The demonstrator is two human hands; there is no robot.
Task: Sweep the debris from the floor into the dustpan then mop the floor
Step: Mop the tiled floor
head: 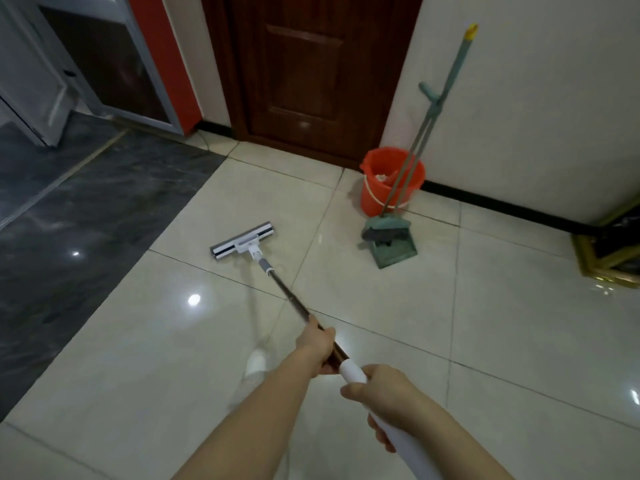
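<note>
A flat mop [242, 241] with a white and grey head lies on the glossy cream floor tiles [381, 306], its metal pole running back toward me. My left hand [317, 344] grips the metal pole. Behind it, my right hand [384, 396] grips the white handle end. To the right, a green dustpan [394, 252] stands on the floor with a green broom [446, 88] clipped upright in it, leaning by the wall.
An orange bucket [372, 199] stands behind the dustpan near a dark wooden door [311, 71]. Dark grey floor tiles [69, 220] cover the left side. A gold-framed object [602, 258] sits at the right edge. A white shoe [256, 363] shows under my arms.
</note>
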